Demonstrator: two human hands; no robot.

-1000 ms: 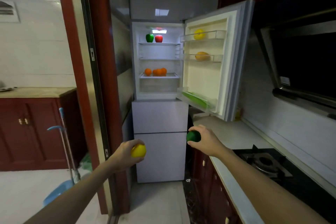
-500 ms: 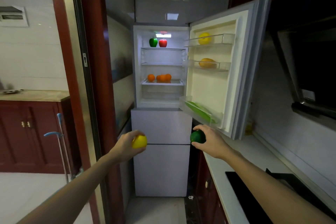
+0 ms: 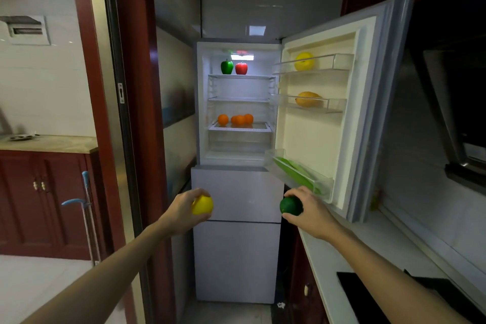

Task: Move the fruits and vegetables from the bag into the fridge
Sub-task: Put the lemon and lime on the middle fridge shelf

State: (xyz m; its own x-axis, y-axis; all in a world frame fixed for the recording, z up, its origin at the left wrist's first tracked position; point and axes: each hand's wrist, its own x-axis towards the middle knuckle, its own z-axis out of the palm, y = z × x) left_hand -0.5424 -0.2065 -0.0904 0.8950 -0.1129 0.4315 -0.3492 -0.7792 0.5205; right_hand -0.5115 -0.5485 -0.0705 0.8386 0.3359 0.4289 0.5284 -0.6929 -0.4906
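My left hand (image 3: 181, 212) grips a yellow lemon (image 3: 202, 205) in front of the fridge's lower drawers. My right hand (image 3: 313, 214) grips a round green fruit (image 3: 290, 206) just below the open door. The white fridge (image 3: 236, 192) stands ahead with its upper door (image 3: 342, 113) swung open to the right. Inside, a green pepper (image 3: 226, 67) and a red pepper (image 3: 241, 68) sit on the top shelf, and several oranges (image 3: 238, 119) on a lower shelf. The door racks hold a yellow fruit (image 3: 304, 61), a mango (image 3: 307, 99) and green vegetables (image 3: 297, 172). The bag is out of view.
A white counter (image 3: 349, 250) runs along the right with a black hob (image 3: 373, 297) and a range hood (image 3: 452, 113) above it. A dark red door frame (image 3: 136, 113) stands to the left. Beyond it are red cabinets (image 3: 44, 205) and a blue-handled mop (image 3: 86, 216).
I have come closer to the fridge, which looks larger now. Both hands keep their fruits and stay held out in front of the lower drawers.
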